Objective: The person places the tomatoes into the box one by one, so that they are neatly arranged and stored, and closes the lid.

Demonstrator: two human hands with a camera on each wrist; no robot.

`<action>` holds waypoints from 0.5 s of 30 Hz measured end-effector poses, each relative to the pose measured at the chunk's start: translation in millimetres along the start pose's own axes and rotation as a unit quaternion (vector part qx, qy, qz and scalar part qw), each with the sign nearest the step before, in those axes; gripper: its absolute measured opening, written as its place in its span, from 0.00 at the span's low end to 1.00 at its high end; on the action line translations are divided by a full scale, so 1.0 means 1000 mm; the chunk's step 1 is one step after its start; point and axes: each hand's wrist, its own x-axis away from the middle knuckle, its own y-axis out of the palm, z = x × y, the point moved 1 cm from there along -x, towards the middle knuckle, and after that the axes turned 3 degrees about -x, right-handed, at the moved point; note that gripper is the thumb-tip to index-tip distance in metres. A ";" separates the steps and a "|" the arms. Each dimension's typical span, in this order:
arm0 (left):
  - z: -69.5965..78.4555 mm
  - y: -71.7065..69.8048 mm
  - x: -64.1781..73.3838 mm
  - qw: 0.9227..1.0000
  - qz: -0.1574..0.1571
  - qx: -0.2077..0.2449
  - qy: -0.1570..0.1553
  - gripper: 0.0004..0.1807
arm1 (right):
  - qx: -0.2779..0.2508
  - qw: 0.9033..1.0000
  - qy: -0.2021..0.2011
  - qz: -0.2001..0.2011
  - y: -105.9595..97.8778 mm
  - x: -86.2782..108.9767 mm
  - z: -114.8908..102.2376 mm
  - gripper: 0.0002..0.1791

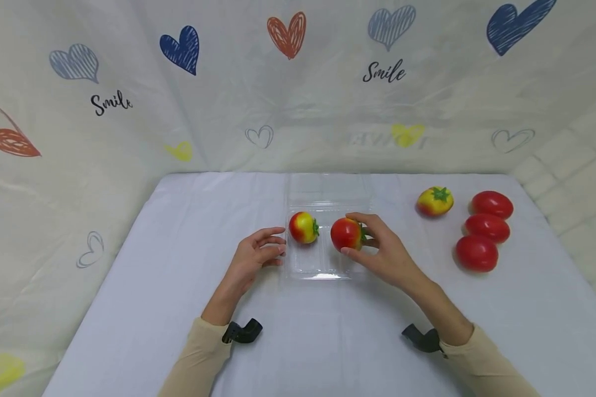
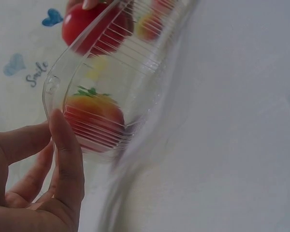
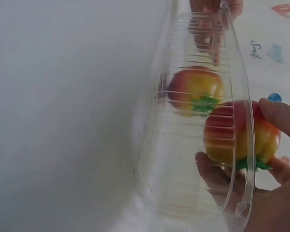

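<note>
Three round, red-and-yellow fruits with green leafy tops are showing: one loose fruit (image 1: 434,202) is lying on the white cloth (image 1: 154,286), one seated fruit (image 1: 301,227) is sitting inside the left side of a single clear plastic container (image 1: 305,264), and one held fruit (image 1: 345,234) is hanging over its right side. Three plain red, glossy ovals (image 1: 487,227) are lying in a row at far right. The right hand (image 1: 384,251) is pinching the held fruit between thumb and fingers. The left hand (image 1: 250,256) is keeping its fingers loosely bent, gaps between them, tips touching the container's left rim. The head view alone is showing the raised clear lid (image 1: 328,187) and two black wrist mounts (image 1: 245,331) whole; the wrist views are revealing ribbed container walls, and the right one is showing a fingertip through the plastic.
</note>
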 end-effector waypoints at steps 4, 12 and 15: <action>0.000 0.000 0.000 1.000 0.000 0.000 0.001 0.25 | -0.002 1.000 -0.011 -0.006 0.005 -0.001 0.000 0.41; -0.001 0.000 0.000 1.000 0.001 0.001 -0.002 0.25 | -0.020 0.999 -0.021 -0.020 0.011 -0.002 -0.003 0.39; 0.000 0.000 0.000 1.000 0.002 -0.001 -0.003 0.25 | -0.021 0.999 -0.018 -0.025 0.015 -0.003 -0.004 0.37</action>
